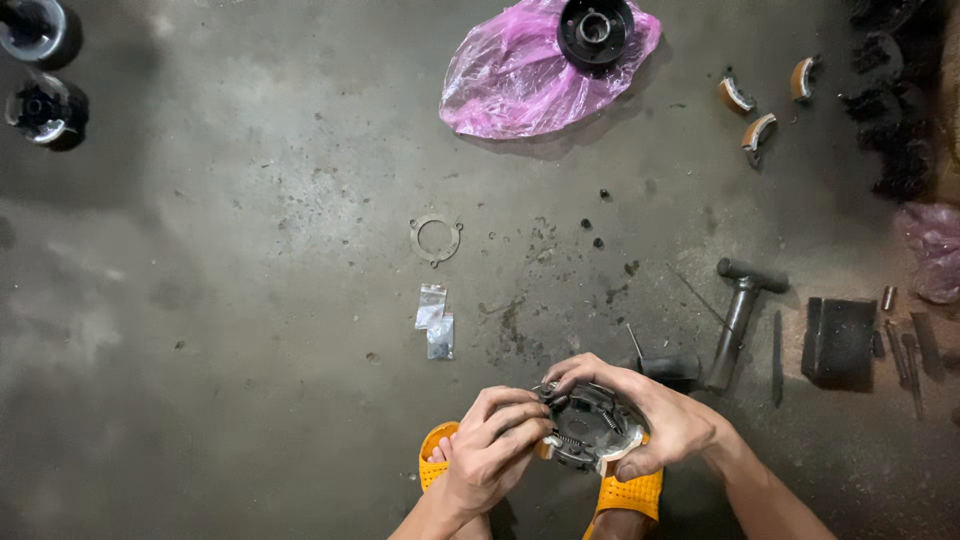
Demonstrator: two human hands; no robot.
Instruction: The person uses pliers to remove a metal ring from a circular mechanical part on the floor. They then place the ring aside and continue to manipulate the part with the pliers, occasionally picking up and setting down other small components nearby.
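Observation:
Both of my hands hold a round dark metal clutch assembly [592, 428] with springs and pale shoe pads, low in the view above my orange sandals [630, 492]. My left hand [492, 445] grips its left edge with fingers curled on the rim. My right hand [650, 412] wraps over its top and right side, thumb at the lower edge. A thin metal ring plate [436, 240] lies flat on the concrete floor further out, with small clear plastic bags [435, 322] below it.
A pink plastic bag [520, 75] bears a black round hub [595, 30] at the top. Three curved brake shoes [757, 100] lie top right. A T-handle wrench [738, 315], a black block [842, 342] and thin tools sit right. Two round metal parts [35, 70] rest top left.

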